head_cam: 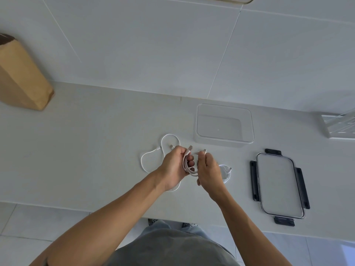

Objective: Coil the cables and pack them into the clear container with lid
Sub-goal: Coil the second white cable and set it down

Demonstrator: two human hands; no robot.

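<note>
A pale pink cable (189, 166) is wound into a small coil between my hands above the white counter. My left hand (173, 167) grips the coil's left side, one plug sticking up past the fingers. My right hand (208, 169) pinches the other plug end at the coil's top right. A loose white cable (163, 148) lies uncoiled on the counter to the left, partly under my left hand. A coiled white cable (226, 172) rests just right of my right hand. The clear container (224, 124) stands open behind, with nothing in it. Its lid (279, 186) with black clips lies flat to the right.
A brown paper bag (23, 77) stands at the far left against the wall. A clear acrylic rack (340, 125) sits at the right edge. The counter's front edge (115, 213) runs just before my body, tiled floor below.
</note>
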